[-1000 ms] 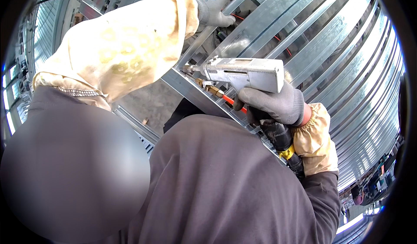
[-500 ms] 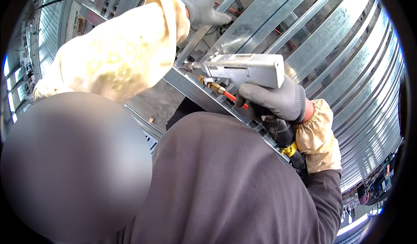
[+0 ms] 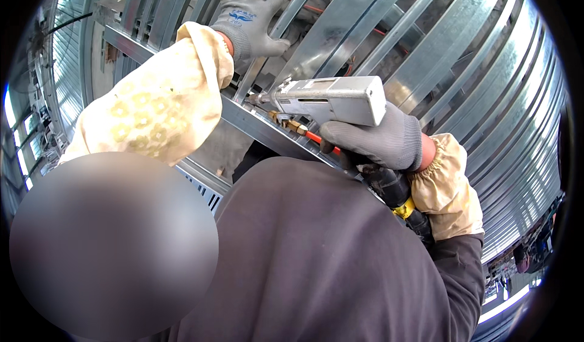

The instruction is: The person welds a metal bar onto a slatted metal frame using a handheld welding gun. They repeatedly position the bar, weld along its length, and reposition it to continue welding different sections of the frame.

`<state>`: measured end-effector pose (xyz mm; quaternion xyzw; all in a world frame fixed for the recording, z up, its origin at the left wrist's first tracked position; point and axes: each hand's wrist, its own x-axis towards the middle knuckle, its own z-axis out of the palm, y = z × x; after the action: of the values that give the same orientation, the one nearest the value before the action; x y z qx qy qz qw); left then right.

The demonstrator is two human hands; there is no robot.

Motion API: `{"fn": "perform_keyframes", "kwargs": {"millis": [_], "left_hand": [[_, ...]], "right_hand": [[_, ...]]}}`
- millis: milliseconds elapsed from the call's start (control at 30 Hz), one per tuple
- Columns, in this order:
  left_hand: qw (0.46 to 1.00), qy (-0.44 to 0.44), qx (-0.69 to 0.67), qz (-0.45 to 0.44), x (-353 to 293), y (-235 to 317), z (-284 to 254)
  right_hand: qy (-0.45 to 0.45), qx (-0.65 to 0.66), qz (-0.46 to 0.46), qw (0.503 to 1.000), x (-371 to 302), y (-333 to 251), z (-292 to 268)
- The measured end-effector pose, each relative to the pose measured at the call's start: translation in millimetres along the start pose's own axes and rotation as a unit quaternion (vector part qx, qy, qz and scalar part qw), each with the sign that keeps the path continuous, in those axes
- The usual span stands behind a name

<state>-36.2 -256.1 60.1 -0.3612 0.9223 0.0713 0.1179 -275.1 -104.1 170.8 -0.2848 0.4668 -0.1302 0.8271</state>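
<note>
My right hand (image 3: 380,140), in a grey glove, is closed round the grip of a pale, boxy pistol-shaped power tool (image 3: 331,97). The tool's narrow metal tip points left, at the joint of a steel cross strip and the frame rail (image 3: 267,126). Below its body, a brass fitting (image 3: 297,126) leads into an orange hose (image 3: 321,141) that passes under my hand. A thick black cable (image 3: 389,187) with yellow tape hangs from the grip. My left hand (image 3: 246,22), also gloved, lies with fingers spread over the steel strips beyond the tool.
Long galvanised steel strips (image 3: 435,56) lie in spaced rows across the right and far side, with gaps between them. Another slotted steel piece (image 3: 201,184) lies nearer me. Grey floor (image 3: 222,150) shows left of the rail. A blurred round patch covers the lower left.
My left hand has moved left and nearer, its fingers now spread in full view. The tool in my right hand has shifted slightly left in the picture.
</note>
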Motion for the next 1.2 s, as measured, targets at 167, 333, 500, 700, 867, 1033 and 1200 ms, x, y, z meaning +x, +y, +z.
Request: {"fn": "perform_keyframes", "kwargs": {"millis": [167,333,500,700,867,1033,1200], "left_hand": [[1.000,0.010,0.010,0.015,0.2,-7.2,1.7],[0.995,-0.003,-0.023,-0.101,-42.3,10.5,1.7],[0.984,-0.062,0.008,-0.166,-58.8,12.8,16.6],[0.983,-0.066,0.032,-0.167,-55.7,10.9,16.5],[0.985,-0.060,0.017,-0.159,-53.1,4.3,18.1],[0.982,-0.082,0.023,-0.166,-54.6,5.3,13.9],[0.984,-0.081,0.019,-0.156,-57.7,8.5,15.6]], "right_hand": [[0.031,-0.007,-0.016,0.999,-18.3,-0.1,6.8],[0.117,0.044,-0.065,0.990,-72.0,19.7,5.1],[0.150,0.089,-0.060,0.983,-88.4,10.3,-7.7],[0.161,0.080,-0.056,0.982,-90.7,21.0,-7.3],[0.138,0.091,-0.032,0.986,-87.4,17.8,-10.1],[0.158,0.075,-0.078,0.981,-91.5,21.2,-12.6],[0.175,0.127,-0.067,0.974,-99.4,25.6,-15.5]]}}
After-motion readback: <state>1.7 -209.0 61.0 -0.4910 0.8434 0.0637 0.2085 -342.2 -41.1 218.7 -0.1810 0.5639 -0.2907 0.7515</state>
